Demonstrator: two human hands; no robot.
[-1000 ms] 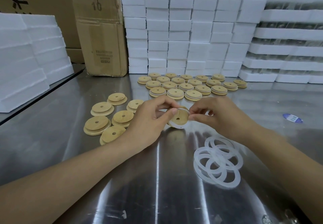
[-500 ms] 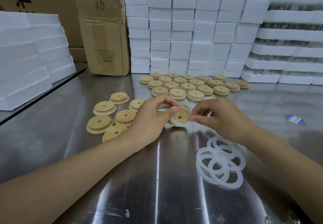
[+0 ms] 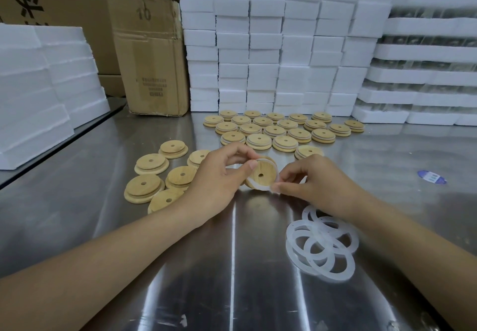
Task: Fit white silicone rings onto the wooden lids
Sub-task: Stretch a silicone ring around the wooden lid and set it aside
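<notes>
My left hand grips a round wooden lid with a centre hole, tilted on edge just above the steel table. A white silicone ring lies round the lid's rim; my right hand pinches the ring at the lid's lower right edge. Several loose white rings lie in a pile near my right forearm. Several bare lids lie to the left of my left hand. Rows of lids with rings on them sit behind my hands.
The steel table stretches in front of me. White foam blocks are stacked along the back and at the left. A cardboard box stands at the back left. A blue sticker lies at the right.
The lid has been turned in my hands, and the ring now shows round more of its rim. My right fingers have moved down to the lid's lower right edge.
</notes>
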